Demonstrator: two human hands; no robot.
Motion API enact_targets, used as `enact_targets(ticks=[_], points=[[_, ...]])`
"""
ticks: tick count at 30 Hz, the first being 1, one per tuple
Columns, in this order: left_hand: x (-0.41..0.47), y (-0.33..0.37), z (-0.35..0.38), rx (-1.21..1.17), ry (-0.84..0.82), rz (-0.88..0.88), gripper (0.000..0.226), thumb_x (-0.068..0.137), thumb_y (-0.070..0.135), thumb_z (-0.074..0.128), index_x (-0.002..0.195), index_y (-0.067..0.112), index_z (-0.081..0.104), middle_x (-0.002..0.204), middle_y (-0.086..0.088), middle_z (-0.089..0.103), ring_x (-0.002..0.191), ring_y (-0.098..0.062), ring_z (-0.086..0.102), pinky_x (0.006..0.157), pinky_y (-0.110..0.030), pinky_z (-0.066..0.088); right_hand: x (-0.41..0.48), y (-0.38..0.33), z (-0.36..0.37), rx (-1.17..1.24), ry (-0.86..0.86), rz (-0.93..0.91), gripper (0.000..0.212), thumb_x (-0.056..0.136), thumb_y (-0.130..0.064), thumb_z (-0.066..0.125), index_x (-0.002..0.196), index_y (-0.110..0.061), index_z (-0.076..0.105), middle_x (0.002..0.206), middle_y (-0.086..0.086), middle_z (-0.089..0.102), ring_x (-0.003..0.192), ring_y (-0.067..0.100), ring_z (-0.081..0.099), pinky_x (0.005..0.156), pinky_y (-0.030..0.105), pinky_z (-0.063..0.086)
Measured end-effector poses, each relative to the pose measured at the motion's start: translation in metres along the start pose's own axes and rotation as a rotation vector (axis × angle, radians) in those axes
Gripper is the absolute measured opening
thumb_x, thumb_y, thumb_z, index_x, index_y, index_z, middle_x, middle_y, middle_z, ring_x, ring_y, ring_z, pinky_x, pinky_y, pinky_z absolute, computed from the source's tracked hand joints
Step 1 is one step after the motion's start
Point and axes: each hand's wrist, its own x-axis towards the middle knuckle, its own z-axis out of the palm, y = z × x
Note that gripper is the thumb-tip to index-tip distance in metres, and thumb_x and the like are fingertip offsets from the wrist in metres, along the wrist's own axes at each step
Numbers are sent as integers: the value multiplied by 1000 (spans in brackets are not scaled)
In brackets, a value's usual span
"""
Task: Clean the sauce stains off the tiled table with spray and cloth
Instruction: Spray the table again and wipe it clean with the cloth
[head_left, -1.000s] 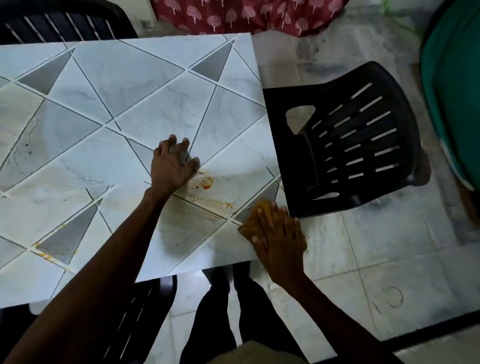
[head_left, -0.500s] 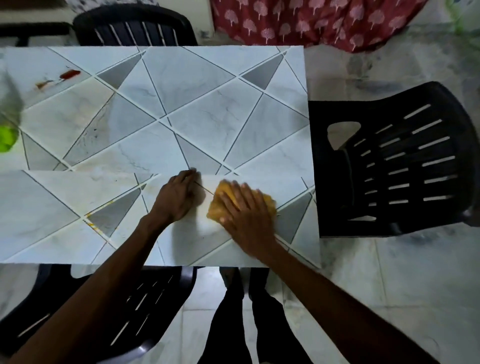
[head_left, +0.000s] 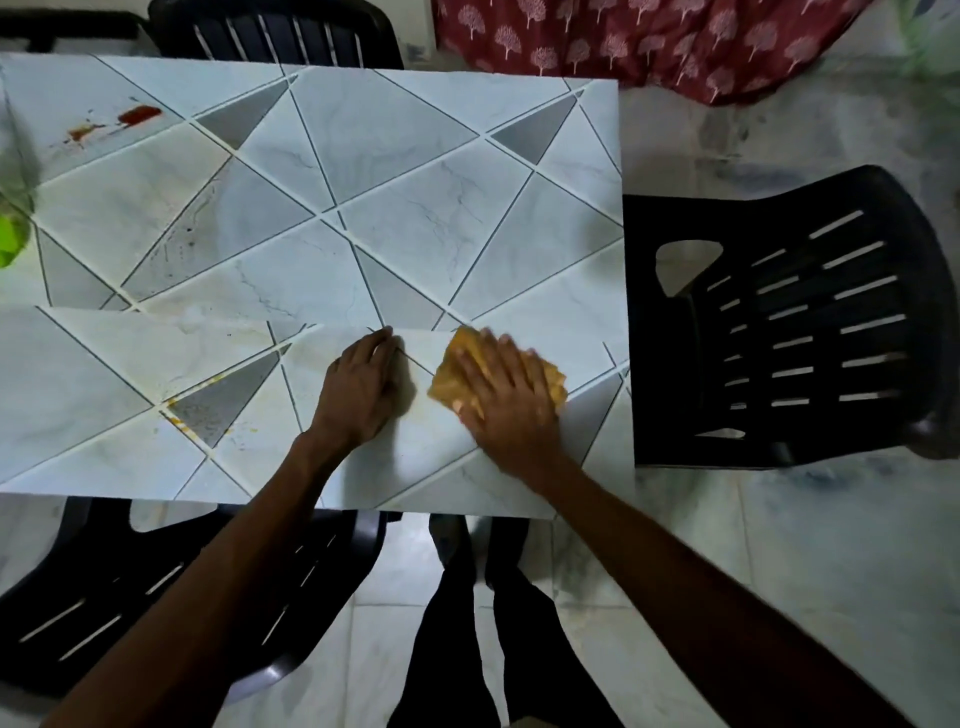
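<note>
The tiled table (head_left: 363, 171) has pale marble tiles with grey triangles. My right hand (head_left: 506, 402) presses flat on a yellow cloth (head_left: 550, 376) near the table's front right corner; most of the cloth is under the palm. My left hand (head_left: 358, 389) rests on the tiles just left of the cloth, fingers curled, holding nothing. A red sauce stain (head_left: 137, 115) lies at the far left of the table. Small orange smears (head_left: 179, 413) sit by a grey triangle at the front left. A blurred green spray bottle (head_left: 10, 236) shows at the left edge.
A black plastic chair (head_left: 800, 322) stands right of the table, another black chair (head_left: 171, 582) sits under its front edge, and a third chair (head_left: 280, 34) is at the far side. A red patterned cloth (head_left: 649, 41) hangs at the back. My legs (head_left: 488, 623) stand on the marble floor.
My right hand slid the cloth from the table's front right edge inward over the orange stain, which no longer shows. The camera view has shifted; my left hand stays planted beside the cloth.
</note>
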Motion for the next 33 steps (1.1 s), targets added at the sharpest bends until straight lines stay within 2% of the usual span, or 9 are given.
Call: enact_targets(ticks=[4, 8, 11, 14, 18, 23, 28, 31, 33], points=[[2, 3, -4, 5, -13, -15, 69, 78, 43, 42, 137, 7, 50, 147, -14, 47, 126, -39, 51, 98, -50, 48, -116, 33, -4, 24, -72, -133, 65, 101, -54, 43, 160, -31, 26, 169, 2, 17, 155, 28, 19, 122, 53, 22], [-1, 14, 2, -2, -13, -33, 71, 84, 52, 43, 137, 5, 50, 147, -16, 46, 129, -37, 49, 101, -49, 46, -105, 112, -17, 60, -53, 238, 62, 101, -52, 37, 158, -29, 31, 168, 7, 20, 153, 33, 26, 121, 54, 22], [-9, 17, 4, 24, -19, -29, 70, 85, 49, 41, 137, 3, 50, 146, -17, 47, 131, -38, 48, 100, -51, 47, -23, 106, -17, 18, -18, 433, 66, 100, -51, 33, 159, -21, 28, 168, 13, 18, 153, 39, 19, 121, 61, 20], [-16, 17, 5, 26, -16, -21, 71, 83, 47, 39, 136, 0, 51, 144, -19, 49, 129, -41, 48, 99, -53, 47, 5, 45, -10, -20, -18, 266, 68, 99, -49, 37, 160, -21, 26, 169, 13, 13, 155, 39, 13, 122, 61, 14], [-24, 9, 5, 47, -26, 2, 69, 83, 45, 41, 138, 4, 48, 144, -17, 48, 128, -40, 49, 96, -52, 49, -71, -17, -2, 31, -77, -61, 64, 99, -50, 43, 158, -27, 32, 169, 8, 17, 154, 36, 19, 119, 59, 21], [-26, 1, 2, 21, 41, 24, 62, 87, 45, 43, 136, 7, 52, 143, -14, 50, 127, -37, 50, 98, -50, 48, -136, 53, -13, 20, -102, -20, 65, 99, -55, 42, 159, -32, 30, 169, 1, 19, 153, 31, 25, 118, 55, 28], [-27, -4, -1, -64, 131, 10, 57, 92, 44, 41, 133, 7, 57, 140, -12, 55, 126, -33, 52, 101, -44, 47, -15, 69, -14, 18, -30, 394, 67, 100, -54, 27, 160, -22, 26, 168, 12, 21, 152, 39, 23, 120, 58, 23], [-28, -24, -7, -67, 153, 8, 59, 89, 38, 40, 136, 7, 55, 140, -12, 55, 128, -32, 50, 105, -41, 44, 75, 7, -3, 40, -1, 361, 70, 97, -54, 26, 158, -21, 30, 168, 12, 21, 153, 38, 20, 122, 58, 19], [-27, -45, -16, -61, 160, -10, 64, 82, 35, 39, 137, 7, 53, 142, -13, 53, 129, -33, 49, 104, -42, 44, 93, -46, 3, 29, -7, 210, 68, 97, -51, 34, 158, -22, 32, 168, 12, 21, 153, 39, 20, 122, 57, 17]])
